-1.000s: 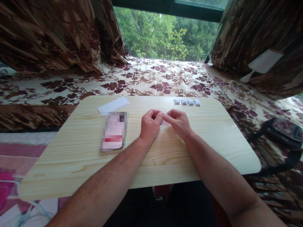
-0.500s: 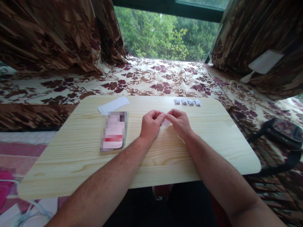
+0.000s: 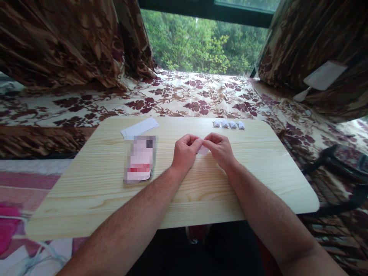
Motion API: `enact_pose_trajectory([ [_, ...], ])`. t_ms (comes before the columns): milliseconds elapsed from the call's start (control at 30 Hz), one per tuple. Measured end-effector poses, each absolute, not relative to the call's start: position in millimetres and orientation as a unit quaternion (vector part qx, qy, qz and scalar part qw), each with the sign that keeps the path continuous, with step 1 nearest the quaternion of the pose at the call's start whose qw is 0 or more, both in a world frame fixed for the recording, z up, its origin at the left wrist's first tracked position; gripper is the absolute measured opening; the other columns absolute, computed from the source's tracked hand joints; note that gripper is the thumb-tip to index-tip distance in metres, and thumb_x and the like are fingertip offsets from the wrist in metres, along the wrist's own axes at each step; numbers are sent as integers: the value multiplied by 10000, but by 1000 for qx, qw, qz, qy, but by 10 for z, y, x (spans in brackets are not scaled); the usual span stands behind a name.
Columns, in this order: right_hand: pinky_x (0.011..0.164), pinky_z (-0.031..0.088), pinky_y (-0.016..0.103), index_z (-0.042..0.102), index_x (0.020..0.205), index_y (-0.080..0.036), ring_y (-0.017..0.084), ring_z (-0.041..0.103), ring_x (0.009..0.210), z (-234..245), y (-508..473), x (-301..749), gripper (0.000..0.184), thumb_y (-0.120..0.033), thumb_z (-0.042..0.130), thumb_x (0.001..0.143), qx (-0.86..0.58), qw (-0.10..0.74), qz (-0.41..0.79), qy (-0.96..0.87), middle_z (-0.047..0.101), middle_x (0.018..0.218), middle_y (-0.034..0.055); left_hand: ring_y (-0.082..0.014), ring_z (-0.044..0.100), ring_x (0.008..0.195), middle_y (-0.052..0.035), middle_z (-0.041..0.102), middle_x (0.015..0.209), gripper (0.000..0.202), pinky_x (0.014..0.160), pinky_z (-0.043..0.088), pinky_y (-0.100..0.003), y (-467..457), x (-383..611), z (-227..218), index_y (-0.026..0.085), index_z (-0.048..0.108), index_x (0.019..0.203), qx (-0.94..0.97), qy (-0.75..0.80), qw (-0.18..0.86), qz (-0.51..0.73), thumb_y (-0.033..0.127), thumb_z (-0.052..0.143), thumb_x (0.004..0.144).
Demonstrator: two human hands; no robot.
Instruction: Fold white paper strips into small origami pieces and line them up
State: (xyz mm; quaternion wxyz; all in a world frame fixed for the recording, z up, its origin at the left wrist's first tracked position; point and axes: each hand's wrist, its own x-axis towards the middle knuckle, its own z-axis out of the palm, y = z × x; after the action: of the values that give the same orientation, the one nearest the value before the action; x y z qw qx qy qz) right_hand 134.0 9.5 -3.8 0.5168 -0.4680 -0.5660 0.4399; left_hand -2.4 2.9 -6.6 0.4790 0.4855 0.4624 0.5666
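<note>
A small piece of white paper (image 3: 202, 150) is pinched between my two hands above the middle of the table (image 3: 198, 191). My left hand (image 3: 186, 150) has its thumb and fingers closed on the paper's left side. Closed on the other side, the fingers of my right hand (image 3: 219, 148) nearly touch the left fingertips. Much of the paper is hidden behind the fingers. Beyond my right hand, several small folded white paper shapes (image 3: 233, 125) stand in a row near the far edge.
Left of my hands lies a pinkish phone (image 3: 140, 157), partly pixelated. Behind it are white paper strips (image 3: 140, 127). A floral-covered ledge (image 3: 198, 92) runs under the window. A black chair (image 3: 342, 165) stands to the right, and a white lamp (image 3: 324, 74) is farther back.
The whole view has shifted slightly. Both hands keep their pinch on the paper, with only a slight change at the fingertips.
</note>
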Motion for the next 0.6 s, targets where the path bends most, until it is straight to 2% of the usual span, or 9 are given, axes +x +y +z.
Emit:
enact_pose_trajectory([
  [367, 479, 264, 259, 606, 605, -175, 96, 397, 502, -40, 66, 1330, 150, -258, 677, 707, -483, 509, 424, -573, 488, 518, -46, -105, 454, 557, 29, 550, 582, 174, 530, 360, -235, 31, -43, -70, 170, 645, 671, 508, 477, 466, 545, 316, 680, 759],
  [600, 488, 301, 250, 602, 620, -172, 96, 430, 510, -65, 79, 1311, 178, -289, 675, 732, -479, 506, 424, -579, 518, 539, -42, -99, 435, 558, 37, 521, 581, 170, 529, 344, -238, 66, -71, -99, 168, 636, 669, 507, 477, 465, 547, 305, 668, 762],
])
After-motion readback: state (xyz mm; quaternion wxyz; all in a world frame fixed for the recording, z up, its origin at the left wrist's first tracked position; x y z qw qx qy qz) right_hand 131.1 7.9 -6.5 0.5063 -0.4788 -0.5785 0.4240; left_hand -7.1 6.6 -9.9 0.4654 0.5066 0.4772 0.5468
